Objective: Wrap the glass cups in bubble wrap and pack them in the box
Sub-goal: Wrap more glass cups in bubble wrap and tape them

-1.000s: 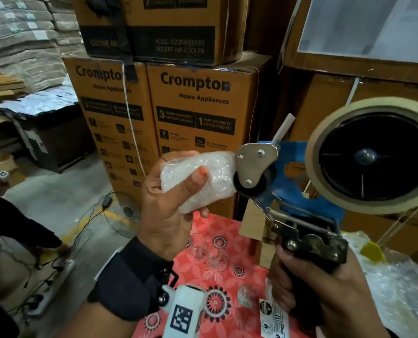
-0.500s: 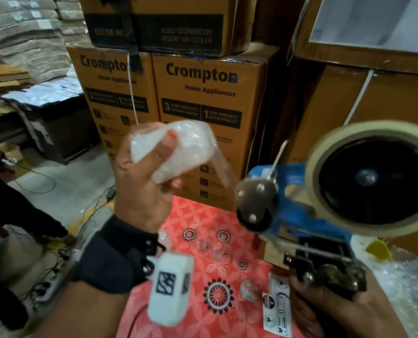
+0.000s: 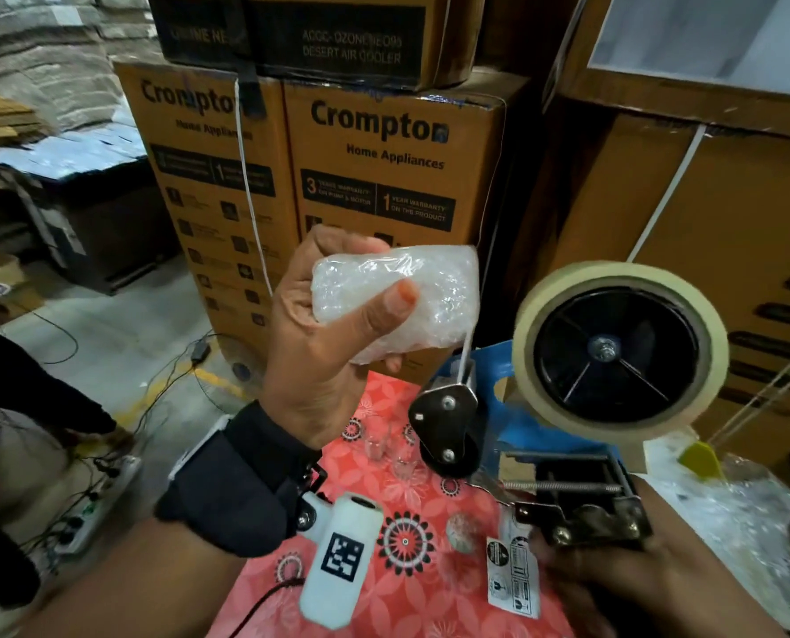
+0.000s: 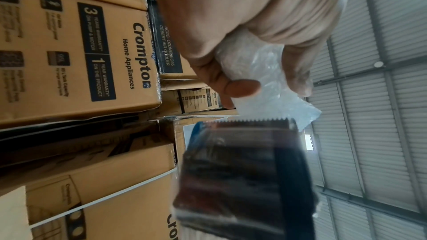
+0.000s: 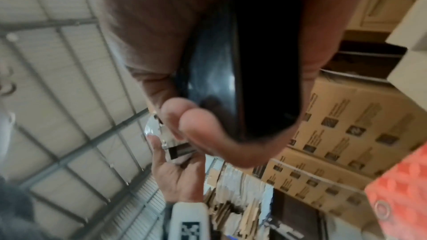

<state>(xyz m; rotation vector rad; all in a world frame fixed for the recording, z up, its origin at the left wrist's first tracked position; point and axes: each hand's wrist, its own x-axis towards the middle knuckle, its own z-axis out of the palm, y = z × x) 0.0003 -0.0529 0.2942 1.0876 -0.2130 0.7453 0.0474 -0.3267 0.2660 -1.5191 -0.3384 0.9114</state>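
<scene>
My left hand (image 3: 370, 310) holds up a glass cup bundled in bubble wrap (image 3: 411, 292), thumb across its front and fingers behind it. A thin strip of tape (image 3: 464, 356) runs from the bundle down to the roller of the tape dispenser (image 3: 448, 425). That dispenser carries a cream tape roll (image 3: 536, 343), and my right hand (image 3: 605, 577) grips its black handle (image 5: 254, 61). In the left wrist view the toothed blade (image 4: 261, 120) sits just below the bundle (image 4: 265, 72). Two bare glass cups (image 3: 386, 446) stand on the red floral tablecloth (image 3: 430, 600).
A small wrapped bundle (image 3: 460, 531) and a sheet of stickers (image 3: 513, 573) lie on the cloth. Loose bubble wrap (image 3: 729, 522) is piled at the right. Stacked Crompton cartons (image 3: 384, 177) rise behind the table. Cables and a power strip (image 3: 94, 508) lie on the floor at left.
The bundle was pressed against the dispenser's roller a second ago. My left hand pulled it up and away, and a strip of tape now stretches between them. The dispenser has dropped lower.
</scene>
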